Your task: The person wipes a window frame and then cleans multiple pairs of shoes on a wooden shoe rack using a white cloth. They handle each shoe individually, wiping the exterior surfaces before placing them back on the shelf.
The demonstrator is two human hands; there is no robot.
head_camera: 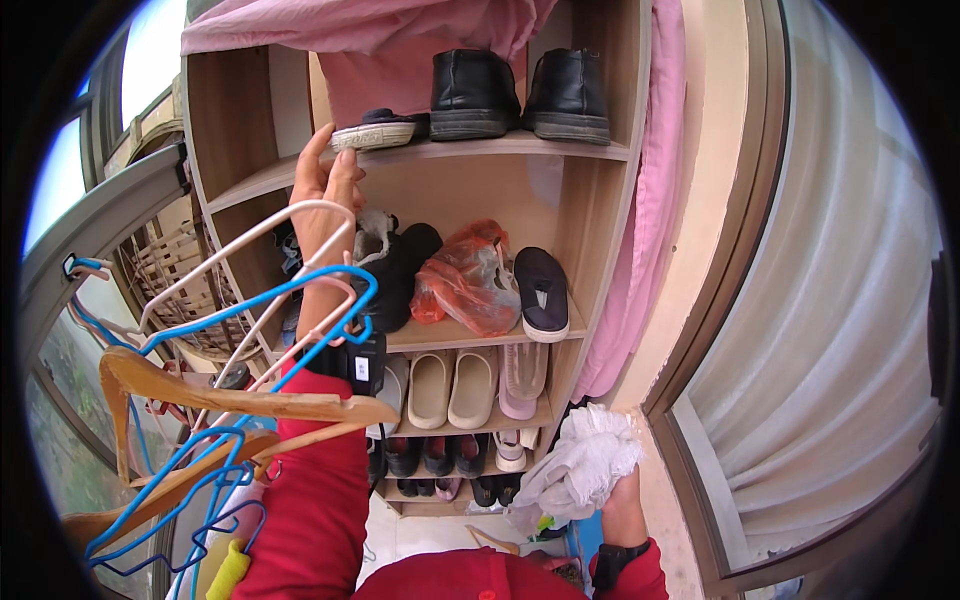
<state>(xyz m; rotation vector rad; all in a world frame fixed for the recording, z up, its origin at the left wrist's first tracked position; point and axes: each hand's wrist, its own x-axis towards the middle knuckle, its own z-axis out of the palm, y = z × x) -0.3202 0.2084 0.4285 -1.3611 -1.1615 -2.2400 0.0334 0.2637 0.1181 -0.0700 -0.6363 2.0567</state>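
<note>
My left hand (324,184) reaches up to an upper shelf and grips the near end of a low dark shoe with a white sole (373,136). One finger lies along the sole's side and another is under its edge. Right of that shoe, a pair of black leather shoes (474,96) stands with heels towards me. At the lower right my right hand (624,499) holds a bunched white cloth (589,457), which hides most of the fingers. The wooden shoe rack (420,152) fills the middle of the view.
Lower shelves hold an orange plastic bag (472,289), a dark slip-on shoe (541,289) and beige clogs (429,390). Blue wire hangers (247,300) and a wooden hanger (247,401) hang before my left arm. A pink cloth (360,26) drapes the top. A curtained window (817,300) is right.
</note>
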